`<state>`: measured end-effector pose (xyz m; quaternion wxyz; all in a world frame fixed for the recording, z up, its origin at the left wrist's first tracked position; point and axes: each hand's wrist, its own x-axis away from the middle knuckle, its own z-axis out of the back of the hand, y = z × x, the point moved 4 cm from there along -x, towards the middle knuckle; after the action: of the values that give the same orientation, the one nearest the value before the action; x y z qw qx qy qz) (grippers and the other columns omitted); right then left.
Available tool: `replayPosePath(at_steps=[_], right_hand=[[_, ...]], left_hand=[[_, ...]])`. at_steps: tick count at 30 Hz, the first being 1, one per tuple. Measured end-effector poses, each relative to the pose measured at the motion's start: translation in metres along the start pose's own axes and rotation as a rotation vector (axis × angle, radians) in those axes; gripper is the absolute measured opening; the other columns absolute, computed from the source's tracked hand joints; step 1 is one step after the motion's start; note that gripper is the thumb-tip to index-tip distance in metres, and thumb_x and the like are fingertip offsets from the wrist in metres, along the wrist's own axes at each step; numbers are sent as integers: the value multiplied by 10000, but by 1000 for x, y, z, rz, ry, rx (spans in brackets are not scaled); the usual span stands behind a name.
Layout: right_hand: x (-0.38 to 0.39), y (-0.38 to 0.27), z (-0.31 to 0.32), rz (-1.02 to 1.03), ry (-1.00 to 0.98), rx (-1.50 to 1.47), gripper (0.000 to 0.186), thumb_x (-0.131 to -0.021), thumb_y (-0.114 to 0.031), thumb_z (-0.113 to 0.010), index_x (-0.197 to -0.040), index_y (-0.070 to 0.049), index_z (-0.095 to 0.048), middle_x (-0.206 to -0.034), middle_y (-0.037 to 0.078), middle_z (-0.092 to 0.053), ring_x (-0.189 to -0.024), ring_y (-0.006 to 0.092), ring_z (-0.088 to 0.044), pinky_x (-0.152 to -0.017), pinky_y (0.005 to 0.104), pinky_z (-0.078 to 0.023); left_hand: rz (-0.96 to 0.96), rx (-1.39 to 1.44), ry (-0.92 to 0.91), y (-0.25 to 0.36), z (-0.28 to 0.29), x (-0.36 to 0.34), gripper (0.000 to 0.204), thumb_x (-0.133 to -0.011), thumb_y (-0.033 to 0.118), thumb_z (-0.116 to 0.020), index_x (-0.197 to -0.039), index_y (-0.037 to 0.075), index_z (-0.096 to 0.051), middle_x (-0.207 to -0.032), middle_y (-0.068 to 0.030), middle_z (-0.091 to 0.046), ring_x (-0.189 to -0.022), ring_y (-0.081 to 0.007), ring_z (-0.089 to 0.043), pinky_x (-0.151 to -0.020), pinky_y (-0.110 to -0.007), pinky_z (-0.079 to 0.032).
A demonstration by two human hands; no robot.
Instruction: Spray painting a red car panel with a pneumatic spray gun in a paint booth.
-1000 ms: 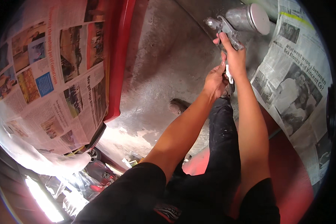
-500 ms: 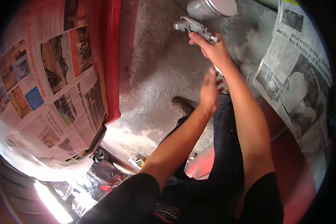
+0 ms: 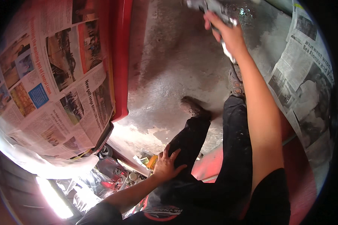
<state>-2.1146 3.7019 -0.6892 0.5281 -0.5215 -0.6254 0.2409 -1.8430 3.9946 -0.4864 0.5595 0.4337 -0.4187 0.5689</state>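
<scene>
A silver paint spray gun (image 3: 216, 7) is gripped in my right hand (image 3: 232, 37) at the top of the view. My fingers wrap round its handle, the lower end of which shows beneath my palm. The gun's front end lies close to the upper edge, and its cup is out of sight. Down on my left thigh rests my left hand (image 3: 168, 165), fingers spread, holding nothing. My dark trousers (image 3: 195, 137) lie under that palm.
A glossy red painted panel (image 3: 120, 67) stands at left, beside printed newspaper (image 3: 58, 80) used as covering. More newspaper (image 3: 308, 90) hangs at right above a red surface. Stained concrete floor (image 3: 169, 67) spreads between. Assorted clutter (image 3: 118, 174) lies at lower left near a bright light strip (image 3: 54, 197).
My left hand has dropped from beside my right wrist to my left thigh and opened out. The spray gun has moved up and right, its silver cup leaving the view.
</scene>
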Motion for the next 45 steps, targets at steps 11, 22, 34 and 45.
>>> replayPosePath(at_steps=[11, 22, 34, 45], right_hand=[[100, 60, 5, -284, -308, 226, 306, -790, -331, -721, -855, -39, -656, -665, -22, -603, -612, 58, -500, -575, 229, -399], [6, -22, -2, 141, 120, 177, 240, -867, -262, -627, -963, -45, -664, -785, 3, -656, -477, 14, -367, -438, 193, -276], [142, -12, -46, -218, -350, 311, 220, -828, -156, -680, -978, -3, -629, -874, 41, -675, -817, 94, -611, -747, 232, -473], [139, -8, -73, -290, -90, 19, 257, -903, -210, -577, -1025, 9, -634, -840, 33, -658, -480, 11, -345, -462, 190, -284]], left_hand=[[-37, -29, 18, -4, -3, -13, 683, -727, 499, -679, -1293, 181, -465, -1345, -208, -357, -1118, -445, -436, -904, -502, -446], [1, -16, -34, -2, 1, -16, 679, -732, 487, -675, -1297, 180, -457, -1355, -209, -348, -1145, -441, -416, -940, -497, -422], [-259, 714, 185, 15, 5, -77, 380, -916, 304, -522, -1238, 103, -513, -1124, -138, -577, -1046, -256, -542, -901, -386, -434], [-331, 2213, -101, 117, 45, -161, 309, -950, 341, -491, -1076, 74, -582, -932, 6, -600, -876, -126, -554, -833, -319, -416]])
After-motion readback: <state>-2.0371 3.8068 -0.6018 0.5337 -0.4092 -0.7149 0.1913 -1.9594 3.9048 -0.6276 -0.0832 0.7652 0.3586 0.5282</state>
